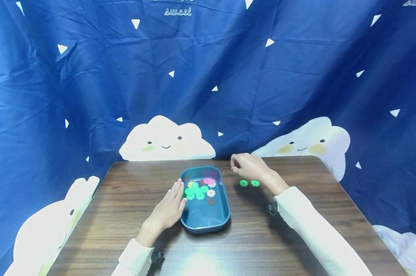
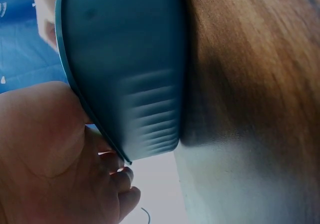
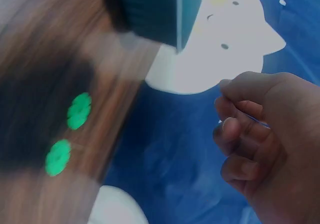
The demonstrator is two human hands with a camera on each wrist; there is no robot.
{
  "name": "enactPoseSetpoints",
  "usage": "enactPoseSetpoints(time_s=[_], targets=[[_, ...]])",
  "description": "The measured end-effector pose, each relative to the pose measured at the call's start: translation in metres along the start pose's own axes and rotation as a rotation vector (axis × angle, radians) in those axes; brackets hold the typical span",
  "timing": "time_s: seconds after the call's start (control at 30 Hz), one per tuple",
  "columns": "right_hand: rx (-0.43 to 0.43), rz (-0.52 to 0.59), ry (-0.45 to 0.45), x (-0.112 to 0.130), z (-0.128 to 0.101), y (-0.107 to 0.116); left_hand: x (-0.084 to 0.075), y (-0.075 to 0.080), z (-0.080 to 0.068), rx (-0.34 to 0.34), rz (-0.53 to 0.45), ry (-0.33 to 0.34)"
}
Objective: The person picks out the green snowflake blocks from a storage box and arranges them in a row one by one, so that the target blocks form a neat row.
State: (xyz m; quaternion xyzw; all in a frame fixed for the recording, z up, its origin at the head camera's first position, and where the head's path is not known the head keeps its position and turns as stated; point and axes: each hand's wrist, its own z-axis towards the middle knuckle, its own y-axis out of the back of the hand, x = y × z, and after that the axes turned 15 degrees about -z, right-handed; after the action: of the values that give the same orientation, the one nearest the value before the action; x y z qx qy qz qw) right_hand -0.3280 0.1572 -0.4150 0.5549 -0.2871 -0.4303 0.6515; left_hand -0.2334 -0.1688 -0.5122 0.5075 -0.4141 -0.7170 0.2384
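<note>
Low in the head view, the left hand (image 1: 168, 209) lies flat with straight, relaxed fingers against the left wall of the dark blue rounded-rectangle plastic tray (image 1: 205, 224), gripping nothing; the left wrist view shows the palm (image 2: 50, 159) pressed to the tray's ribbed outer wall (image 2: 135, 84). The tray sits at the middle of the frame on the dark brown wood-grain table (image 1: 297, 230). In its far half lies a heap of small flower-shaped plastic discs (image 1: 199, 188): mostly green, with pink, yellow, a pale one and a brown one lying apart nearer the camera. Its near half is bare.

Right of the tray, two green flower-shaped discs (image 1: 249, 183) lie side by side on the table, just apart. Above and beyond them hovers the right hand (image 1: 249, 165), fingers curled into a loose fist; nothing shows between its fingers (image 3: 240, 129).

Behind hangs a navy cloth with white triangles and smiling clouds (image 1: 166, 140); the word "sweet" (image 1: 178, 11) reads at the upper middle.
</note>
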Motion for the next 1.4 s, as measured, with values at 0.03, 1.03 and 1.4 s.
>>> enactPoseSetpoints(time_s=[0.03, 1.03, 1.4], targets=[[0.004, 0.006, 0.007, 0.004, 0.003, 0.002, 0.000, 0.000, 0.000, -0.001, 0.001, 0.000], [0.143, -0.058, 0.294, 0.106, 0.071, -0.014, -0.005, 0.005, 0.000, 0.020, -0.005, 0.011], [0.280, -0.027, 0.191, 0.124, 0.085, -0.038, -0.013, 0.011, -0.001, 0.053, 0.002, 0.041]])
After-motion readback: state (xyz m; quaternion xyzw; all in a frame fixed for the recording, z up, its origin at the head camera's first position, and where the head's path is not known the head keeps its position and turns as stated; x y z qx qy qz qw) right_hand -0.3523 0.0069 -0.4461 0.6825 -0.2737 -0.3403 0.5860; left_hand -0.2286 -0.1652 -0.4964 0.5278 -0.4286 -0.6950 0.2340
